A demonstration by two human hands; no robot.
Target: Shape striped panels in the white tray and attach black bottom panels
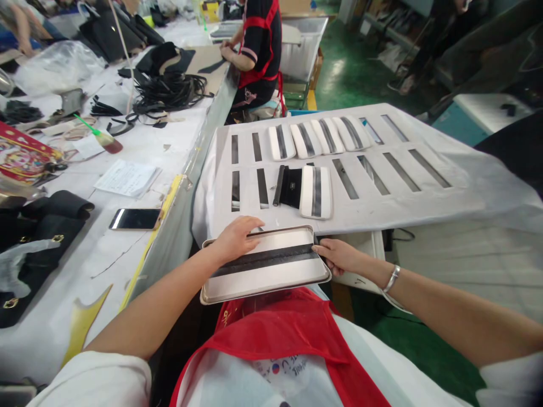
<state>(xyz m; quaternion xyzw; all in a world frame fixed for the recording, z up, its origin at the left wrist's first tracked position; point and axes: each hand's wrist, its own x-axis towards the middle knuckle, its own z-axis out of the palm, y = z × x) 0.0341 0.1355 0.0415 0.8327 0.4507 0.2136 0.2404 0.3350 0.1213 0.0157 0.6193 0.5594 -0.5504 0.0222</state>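
Observation:
A white rectangular panel (pixel 271 285) with rounded corners and a black strip along its middle is held in front of my red apron. My left hand (pixel 237 242) grips its upper left part, the fingers over the far edge. At the right end my right hand (pixel 337 254) pinches the panel's edge where the black strip ends. Just beyond, on the slotted white board (pixel 292 220), a white pad with a dark stripe (pixel 324 195) lies against a black piece (pixel 291 186). Several similar white striped pads (pixel 303 140) sit in a row farther back.
The left table's near edge (pixel 169 209) runs alongside the board. On that table are a phone (pixel 136 219), papers (pixel 126 178), a glue bottle (pixel 108 141) and black straps (pixel 169 87). A person in a red apron (pixel 261 51) works at its far end.

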